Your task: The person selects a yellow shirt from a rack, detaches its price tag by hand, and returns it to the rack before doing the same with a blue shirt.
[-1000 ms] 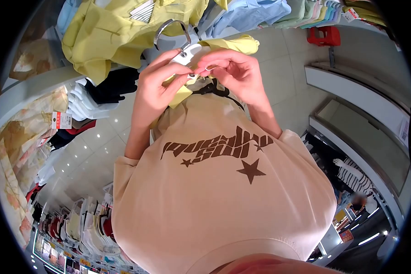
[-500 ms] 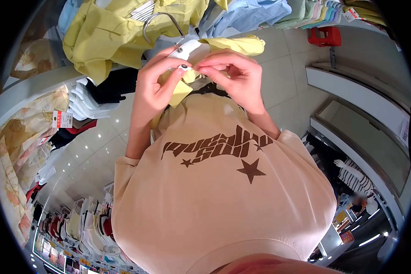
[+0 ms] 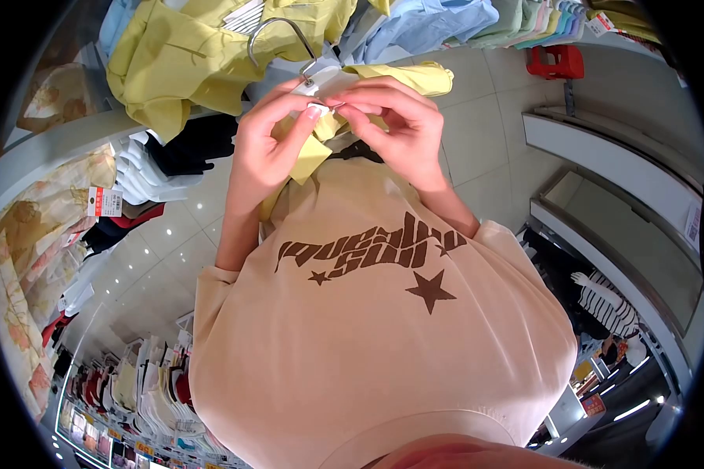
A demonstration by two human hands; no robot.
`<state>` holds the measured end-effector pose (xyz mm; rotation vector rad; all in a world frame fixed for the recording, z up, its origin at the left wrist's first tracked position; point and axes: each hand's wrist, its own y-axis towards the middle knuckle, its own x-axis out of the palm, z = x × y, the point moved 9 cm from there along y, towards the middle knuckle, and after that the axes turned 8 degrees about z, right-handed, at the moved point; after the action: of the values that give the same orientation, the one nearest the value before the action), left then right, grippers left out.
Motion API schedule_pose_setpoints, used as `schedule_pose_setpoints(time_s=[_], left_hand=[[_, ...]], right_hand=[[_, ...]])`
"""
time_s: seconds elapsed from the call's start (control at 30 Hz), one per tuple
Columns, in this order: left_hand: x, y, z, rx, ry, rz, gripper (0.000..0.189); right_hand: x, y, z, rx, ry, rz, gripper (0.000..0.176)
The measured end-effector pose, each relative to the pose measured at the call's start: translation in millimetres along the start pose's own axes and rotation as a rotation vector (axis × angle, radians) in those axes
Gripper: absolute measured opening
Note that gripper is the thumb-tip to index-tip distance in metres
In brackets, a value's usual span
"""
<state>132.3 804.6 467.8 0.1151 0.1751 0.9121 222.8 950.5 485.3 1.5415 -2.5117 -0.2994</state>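
Note:
Both hands meet at the neck of a yellow shirt [image 3: 311, 158] on a hanger. My left hand [image 3: 260, 148] is closed, its thumb and forefinger pinching a small white plastic piece [image 3: 318, 110] near the collar. Against it, my right hand [image 3: 403, 129] is closed in a pinch; what lies between its fingertips is too small to make out. Just beyond the fingers, the hanger's white neck [image 3: 321, 80] and curved metal hook [image 3: 283, 22] stick up. The yellow shirt hangs close before my body, partly hidden by my hands, with a sleeve [image 3: 414, 76] out to the right.
More yellow garments [image 3: 168, 59] and a blue one [image 3: 426, 23] lie ahead on a display ledge. Hanging clothes with a price tag [image 3: 104, 202] are at the left. A red stool [image 3: 555, 62] stands on the tiled floor [image 3: 477, 117], near a white shelf edge [image 3: 610, 152].
The white piece has turned in my left fingers, so its dark round spot no longer shows. My right hand has shifted slightly left, and its fingertips overlap the piece more closely.

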Motion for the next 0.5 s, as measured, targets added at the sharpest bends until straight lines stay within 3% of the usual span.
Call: schedule_pose_setpoints(time_s=[0.13, 0.33, 0.5], left_hand=[[4.2, 0.6, 1.1, 0.015, -0.016, -0.024, 0.01], [7.8, -5.5, -10.9, -0.118, -0.083, -0.057, 0.012], [7.2, -5.4, -7.5, -0.038, -0.062, -0.046, 0.012]], right_hand=[[3.9, 2.7, 1.2, -0.048, 0.009, 0.051, 0.023], [3.0, 1.7, 11.2, -0.021, 0.034, 0.07, 0.022], [2.7, 4.0, 12.7, -0.007, 0.0, 0.016, 0.024]])
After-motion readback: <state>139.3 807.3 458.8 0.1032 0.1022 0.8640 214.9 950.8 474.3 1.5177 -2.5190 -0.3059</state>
